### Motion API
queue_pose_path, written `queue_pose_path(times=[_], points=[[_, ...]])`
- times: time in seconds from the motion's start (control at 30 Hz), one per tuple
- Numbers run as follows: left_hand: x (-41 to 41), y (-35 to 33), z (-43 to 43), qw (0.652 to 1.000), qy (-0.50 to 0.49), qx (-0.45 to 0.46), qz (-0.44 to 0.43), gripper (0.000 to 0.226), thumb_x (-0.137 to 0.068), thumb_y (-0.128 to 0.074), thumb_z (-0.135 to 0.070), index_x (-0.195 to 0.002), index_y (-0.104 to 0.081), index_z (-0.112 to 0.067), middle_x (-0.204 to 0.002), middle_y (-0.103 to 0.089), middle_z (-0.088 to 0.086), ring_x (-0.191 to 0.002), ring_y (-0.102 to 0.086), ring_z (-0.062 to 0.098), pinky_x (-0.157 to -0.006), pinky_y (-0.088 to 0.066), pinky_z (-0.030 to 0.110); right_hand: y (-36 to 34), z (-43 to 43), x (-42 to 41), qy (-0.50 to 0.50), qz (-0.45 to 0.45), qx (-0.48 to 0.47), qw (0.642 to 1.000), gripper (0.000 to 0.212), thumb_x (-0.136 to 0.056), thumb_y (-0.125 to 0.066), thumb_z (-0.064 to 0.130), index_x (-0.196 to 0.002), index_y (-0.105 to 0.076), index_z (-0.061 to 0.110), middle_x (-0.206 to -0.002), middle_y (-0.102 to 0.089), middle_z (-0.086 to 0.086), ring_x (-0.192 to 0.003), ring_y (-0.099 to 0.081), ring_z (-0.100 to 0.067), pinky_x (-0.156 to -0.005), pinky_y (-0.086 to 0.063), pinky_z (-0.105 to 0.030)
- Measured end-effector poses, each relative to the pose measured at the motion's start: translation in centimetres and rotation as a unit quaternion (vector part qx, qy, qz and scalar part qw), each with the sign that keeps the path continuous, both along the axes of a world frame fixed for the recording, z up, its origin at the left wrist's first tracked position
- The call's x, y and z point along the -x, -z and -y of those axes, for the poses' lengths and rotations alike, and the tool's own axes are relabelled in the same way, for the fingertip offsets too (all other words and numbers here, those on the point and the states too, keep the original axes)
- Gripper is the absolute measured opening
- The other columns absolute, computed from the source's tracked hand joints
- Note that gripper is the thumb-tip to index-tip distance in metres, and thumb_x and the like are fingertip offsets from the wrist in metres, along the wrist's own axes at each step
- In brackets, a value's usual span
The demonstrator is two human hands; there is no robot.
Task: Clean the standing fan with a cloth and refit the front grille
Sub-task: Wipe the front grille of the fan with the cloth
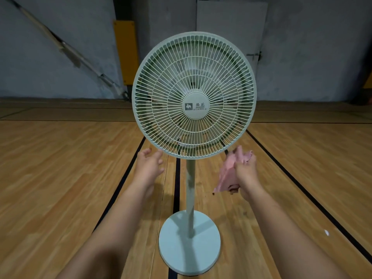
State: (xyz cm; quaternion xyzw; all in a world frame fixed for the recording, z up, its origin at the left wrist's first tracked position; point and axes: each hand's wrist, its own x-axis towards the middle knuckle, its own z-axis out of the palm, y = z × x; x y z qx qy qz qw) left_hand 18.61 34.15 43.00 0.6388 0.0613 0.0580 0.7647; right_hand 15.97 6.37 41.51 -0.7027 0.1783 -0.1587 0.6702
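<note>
A pale green standing fan [189, 198] stands upright in front of me on a round base [189, 242]. Its front grille [194, 95] sits on the fan head, with a round badge at the centre. My left hand [150, 164] is open, fingers spread, just below the lower left rim of the grille; I cannot tell if it touches. My right hand [246, 170] is shut on a pink cloth [228, 174], held below the lower right rim, apart from the grille. The blades show dimly behind the grille.
The fan stands on a wooden sports floor [60, 178] with black lines. Behind it are a grey wall, a yellow padded post [125, 51], a slanted rail at the left and a grey door [231, 27].
</note>
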Motion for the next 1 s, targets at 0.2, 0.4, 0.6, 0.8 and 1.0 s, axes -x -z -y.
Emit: queue_pose_path(times=[0.2, 0.4, 0.6, 0.8, 1.0], points=[[-3.2, 1.1, -0.4, 0.993, 0.064, 0.095, 0.018, 0.06, -0.107, -0.065, -0.033, -0.159, -0.036, -0.042, -0.149, -0.061, -0.003, -0.135, -0.059, 0.03, -0.103, -0.056, 0.052, -1.2, -1.1, -3.3, -0.05, 0.08, -0.154, 0.984, 0.077, -0.099, -0.033, -0.017, -0.157, -0.039, 0.032, -0.148, -0.06, 0.001, -0.133, -0.06, -0.027, -0.109, -0.052, -0.051], [-5.1, 1.6, 0.1, 0.979, 0.103, 0.165, 0.062, 0.052, -0.099, -0.072, -0.022, -0.146, -0.05, -0.025, -0.149, -0.064, 0.008, -0.143, -0.054, 0.037, -0.11, -0.045, 0.074, -1.3, -1.0, -5.0, -0.082, 0.123, -0.211, 0.966, 0.07, -0.093, -0.038, -0.019, -0.143, -0.056, 0.026, -0.111, -0.078, -0.005, -0.098, -0.078, -0.028, -0.073, -0.064, -0.043], [-5.7, 0.9, 0.1, 0.962, 0.146, 0.213, 0.091, 0.065, -0.093, -0.073, -0.006, -0.151, -0.044, -0.015, -0.141, -0.07, 0.011, -0.13, -0.067, 0.034, -0.102, -0.052, 0.072, -1.3, -0.4, -5.5, -0.131, 0.151, -0.203, 0.959, 0.07, -0.088, -0.038, -0.022, -0.136, -0.06, 0.024, -0.104, -0.075, -0.005, -0.093, -0.074, -0.026, -0.074, -0.064, -0.041], [-5.2, 0.3, -0.5, 0.921, 0.223, 0.311, 0.074, 0.044, -0.1, -0.064, -0.017, -0.142, -0.052, -0.011, -0.152, -0.059, 0.021, -0.137, -0.059, 0.045, -0.107, -0.045, 0.077, -1.1, 0.3, -5.1, -0.187, 0.169, -0.29, 0.923, 0.042, -0.103, -0.06, 0.012, -0.142, -0.058, 0.027, -0.132, -0.072, -0.01, -0.118, -0.071, -0.031, -0.095, -0.061, -0.054], [-4.2, -0.4, 0.3, 0.948, 0.177, 0.255, 0.072, 0.065, -0.103, -0.058, -0.044, -0.16, -0.038, -0.018, -0.152, -0.062, 0.012, -0.137, -0.061, 0.037, -0.11, -0.042, 0.077, -1.3, -0.2, -4.6, -0.173, 0.168, -0.287, 0.927, 0.056, -0.096, -0.065, 0.025, -0.15, -0.051, 0.022, -0.135, -0.071, -0.013, -0.123, -0.069, -0.035, -0.093, -0.061, -0.057]])
